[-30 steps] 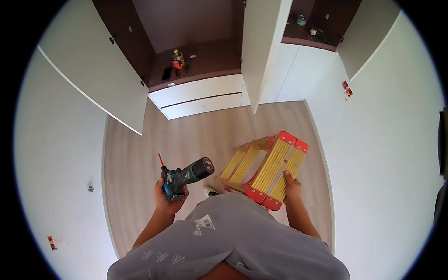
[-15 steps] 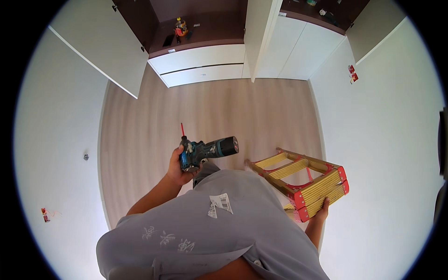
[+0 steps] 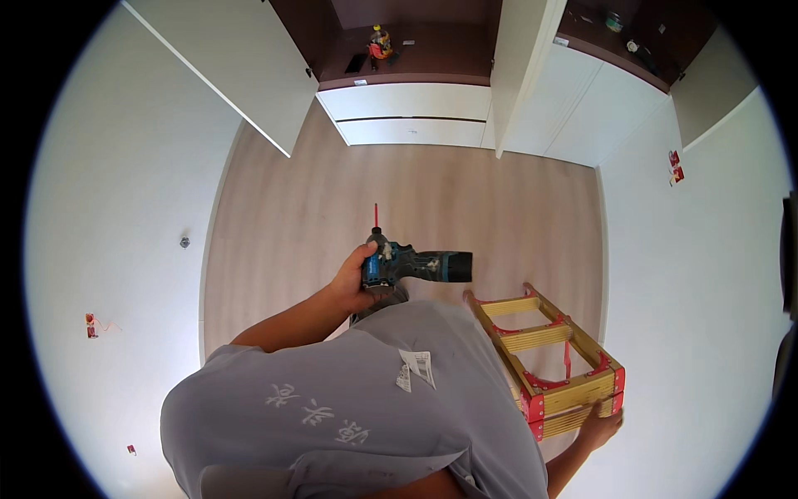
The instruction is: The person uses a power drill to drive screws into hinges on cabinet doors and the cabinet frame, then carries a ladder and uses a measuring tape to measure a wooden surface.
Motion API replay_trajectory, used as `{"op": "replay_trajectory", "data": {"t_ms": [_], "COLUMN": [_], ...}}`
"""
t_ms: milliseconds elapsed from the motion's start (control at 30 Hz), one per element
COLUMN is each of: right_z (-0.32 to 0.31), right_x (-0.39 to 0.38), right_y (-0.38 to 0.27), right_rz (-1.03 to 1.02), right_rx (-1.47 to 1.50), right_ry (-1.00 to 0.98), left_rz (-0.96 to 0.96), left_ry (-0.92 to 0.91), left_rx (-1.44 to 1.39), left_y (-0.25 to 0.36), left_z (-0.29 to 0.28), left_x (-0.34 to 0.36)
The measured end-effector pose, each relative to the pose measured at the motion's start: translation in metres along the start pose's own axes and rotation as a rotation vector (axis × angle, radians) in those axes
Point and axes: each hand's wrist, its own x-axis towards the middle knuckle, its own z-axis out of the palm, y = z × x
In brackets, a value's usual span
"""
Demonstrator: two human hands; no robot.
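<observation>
A teal-and-black cordless drill [image 3: 407, 264] lies sideways in my left hand [image 3: 354, 271], whose fingers wrap round its body. Its long red bit [image 3: 376, 215] points away from me, and the battery end of the handle points right. At my right side is a gold stepladder [image 3: 536, 338] with red joints, seemingly folded. My right hand [image 3: 600, 424] grips its near end from the right; some of those fingers are hidden behind the step. The far legs reach toward the floor, partly beside my grey shirt.
Ahead stands a built-in wardrobe with white drawers [image 3: 407, 131] and open doors [image 3: 241, 71]. An orange-and-yellow bundle [image 3: 380, 46] and a dark flat object [image 3: 357, 63] lie on its brown shelf. White walls [image 3: 141, 200] with exposed wall boxes [image 3: 676, 166] flank the wooden floor [image 3: 465, 191].
The view has swung left, so the wardrobe and walls sit farther right. The ladder's near end has dropped lower in view and its legs point more directly ahead. Both hands keep their hold.
</observation>
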Motion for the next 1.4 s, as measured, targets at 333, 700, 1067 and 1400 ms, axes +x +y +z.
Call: {"op": "replay_trajectory", "data": {"t_ms": [333,700,1067,1400], "right_z": [0.014,0.080,0.050,0.055], "right_x": [-0.126,-0.132,-0.113,-0.074], "right_y": [-0.442,-0.591,-0.676,-0.827], "right_rz": [-1.636,-1.184,-1.170,-1.447], "right_rx": [0.269,0.827,0.924,0.756], "right_ry": [-0.255,-1.133,-1.607,-1.347], "left_rz": [-0.044,0.295,0.451,0.537], "left_ry": [0.006,0.100,0.024,0.076], "left_rx": [0.270,0.124,-0.144,-0.249], "left_y": [0.008,0.126,0.218,0.324], "left_z": [-0.003,-0.107,-0.089,-0.057], "left_x": [0.055,0.057,0.045,0.107]}}
